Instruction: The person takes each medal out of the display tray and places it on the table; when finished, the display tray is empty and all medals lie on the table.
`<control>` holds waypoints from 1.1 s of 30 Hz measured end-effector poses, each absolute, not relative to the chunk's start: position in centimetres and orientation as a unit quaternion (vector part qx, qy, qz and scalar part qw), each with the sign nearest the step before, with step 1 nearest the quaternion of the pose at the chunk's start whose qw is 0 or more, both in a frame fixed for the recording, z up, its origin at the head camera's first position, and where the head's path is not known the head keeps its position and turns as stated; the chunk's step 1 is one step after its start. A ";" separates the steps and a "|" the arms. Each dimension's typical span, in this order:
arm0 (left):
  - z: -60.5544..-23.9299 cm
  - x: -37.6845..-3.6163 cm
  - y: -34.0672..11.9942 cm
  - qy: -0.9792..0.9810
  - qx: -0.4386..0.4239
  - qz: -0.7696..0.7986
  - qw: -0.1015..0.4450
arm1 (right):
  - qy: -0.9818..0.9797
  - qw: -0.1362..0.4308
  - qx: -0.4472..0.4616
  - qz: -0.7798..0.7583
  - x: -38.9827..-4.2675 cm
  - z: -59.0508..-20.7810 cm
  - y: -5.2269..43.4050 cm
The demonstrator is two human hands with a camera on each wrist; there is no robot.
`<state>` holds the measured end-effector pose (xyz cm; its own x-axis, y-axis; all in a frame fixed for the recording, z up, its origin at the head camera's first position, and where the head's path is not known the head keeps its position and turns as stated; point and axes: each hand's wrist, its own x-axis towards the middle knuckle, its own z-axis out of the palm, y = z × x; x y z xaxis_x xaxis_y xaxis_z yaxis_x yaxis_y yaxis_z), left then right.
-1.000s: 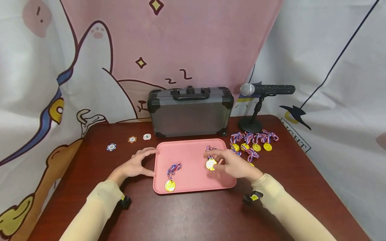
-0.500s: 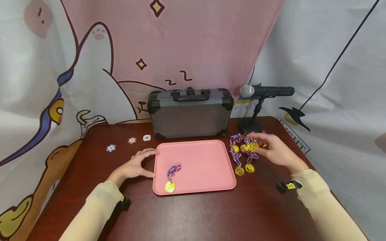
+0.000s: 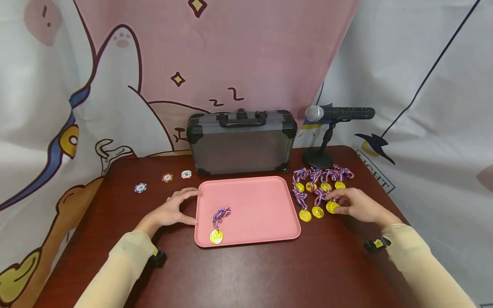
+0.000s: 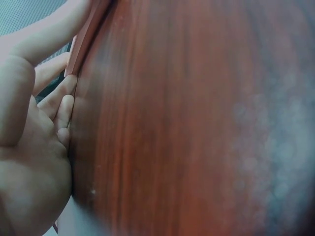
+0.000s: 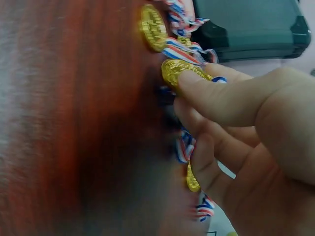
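Note:
My right hand (image 3: pixel 360 204) pinches a gold medal (image 3: pixel 332 207) between thumb and fingers, at the right end of the front row of medals. In the right wrist view, the thumb lies on the face of this medal (image 5: pixel 177 71), and another medal (image 5: pixel 153 28) is beside it. My left hand (image 3: pixel 169 211) has thumb and fingers spread, their tips at the left rim of a pink tray (image 3: pixel 254 214). On the tray's front left lies one gold medal (image 3: pixel 216 236) with a bunched red, white and blue ribbon (image 3: pixel 220 217). The left wrist view shows mostly brown tabletop (image 4: pixel 172 123).
Several ribboned medals (image 3: pixel 325 187) lie in two rows right of the tray. Behind them stands a microphone (image 3: pixel 339 113) on a black stand. A grey hard case (image 3: pixel 242 149) is upright behind the tray. Three poker chips (image 3: pixel 167 177) lie at the back left.
My right hand has carried a medal from the tray's right side over to the medals on the right, then lower to the front row's end. The left hand has stayed at the tray.

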<state>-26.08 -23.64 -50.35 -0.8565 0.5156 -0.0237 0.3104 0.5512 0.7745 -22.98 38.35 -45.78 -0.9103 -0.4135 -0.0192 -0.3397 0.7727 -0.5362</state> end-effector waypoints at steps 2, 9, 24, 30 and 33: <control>-50.4 -26.1 -23.7 0.872 0.237 0.409 0.124 | 0.943 0.066 -0.204 -0.255 -23.1 -46.3 38.3; -50.2 -26.2 -23.6 0.871 0.238 0.412 0.124 | 0.949 0.041 -0.232 -0.207 -23.0 -46.7 38.0; -50.2 -26.3 -23.7 0.872 0.240 0.410 0.119 | 0.949 0.049 -0.274 -0.147 -22.3 -44.8 37.0; -50.3 -26.2 -23.7 0.871 0.240 0.410 0.122 | 0.958 0.031 -0.263 -0.110 -21.8 -42.7 36.3; -50.4 -26.1 -23.7 0.871 0.240 0.412 0.123 | 0.958 0.007 -0.261 -0.120 -21.6 -42.1 35.5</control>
<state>-26.14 -23.70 -50.44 -0.8551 0.5183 -0.0161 0.3162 0.5458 0.7760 -21.61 35.49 -42.11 -0.8641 -0.5009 0.0485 -0.4974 0.8355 -0.2335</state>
